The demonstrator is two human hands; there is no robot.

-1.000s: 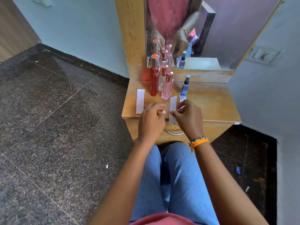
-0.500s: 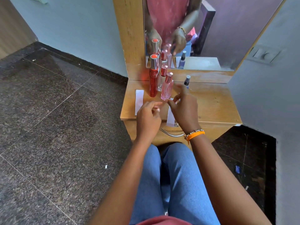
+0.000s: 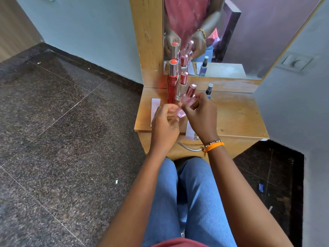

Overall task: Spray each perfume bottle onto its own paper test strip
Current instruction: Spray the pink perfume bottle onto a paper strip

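My right hand (image 3: 202, 118) holds a pale pink perfume bottle (image 3: 187, 100) with a pink cap, tilted and lifted off the wooden shelf (image 3: 236, 114). My left hand (image 3: 164, 123) hovers just left of the bottle's base, fingers curled, holding nothing that I can see. A tall red bottle (image 3: 172, 86) and a clear bottle with a pink cap (image 3: 183, 84) stand at the back by the mirror. A small blue bottle (image 3: 209, 90) stands behind my right hand. One white paper strip (image 3: 154, 108) lies at the left; another strip (image 3: 190, 131) lies partly under my right hand.
A mirror (image 3: 240, 32) rises behind the shelf and reflects the bottles and hands. A metal drawer handle (image 3: 187, 147) sits below the shelf's front edge. A wall with a switch plate (image 3: 296, 62) closes the right side. Dark stone floor (image 3: 62, 131) lies to the left.
My right hand left the paper strip, reached to the pink bottle and lifted it off the shelf, tilting it. My left hand rose slightly toward the bottle.
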